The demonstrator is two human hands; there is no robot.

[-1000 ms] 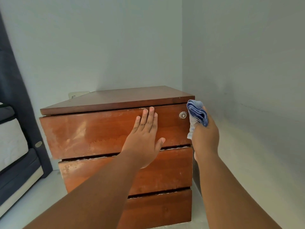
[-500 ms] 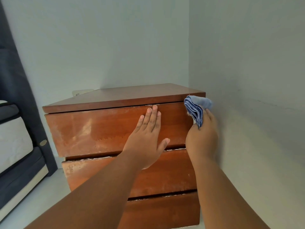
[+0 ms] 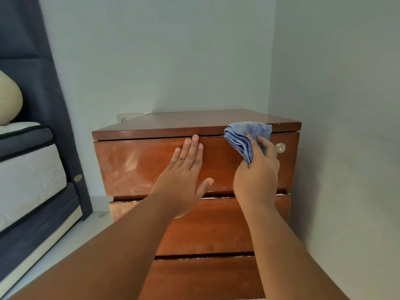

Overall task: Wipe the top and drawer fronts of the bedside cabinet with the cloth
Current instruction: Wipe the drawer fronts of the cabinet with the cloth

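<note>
A brown wooden bedside cabinet [image 3: 173, 124] with three drawer fronts stands in the room's corner. My left hand [image 3: 184, 172] lies flat, fingers together, against the top drawer front [image 3: 129, 165]. My right hand [image 3: 257, 174] grips a folded blue cloth [image 3: 246, 135], which rests over the front edge of the cabinet top, right of centre. A round metal lock [image 3: 280, 147] shows on the top drawer just right of that hand. The middle drawer front [image 3: 216, 226] and the bottom drawer front [image 3: 205, 278] are partly hidden by my forearms.
A bed with a white mattress [image 3: 28, 176] and dark blue base [image 3: 39, 224] stands at the left, a cream pillow [image 3: 8, 98] on it. Pale walls close in behind and right of the cabinet. A wall socket [image 3: 124, 118] sits behind its left rear corner.
My right hand has lifted the cloth from the cabinet's right front corner up onto the front edge of the top and moved it left, uncovering the lock. My left hand stayed on the top drawer.
</note>
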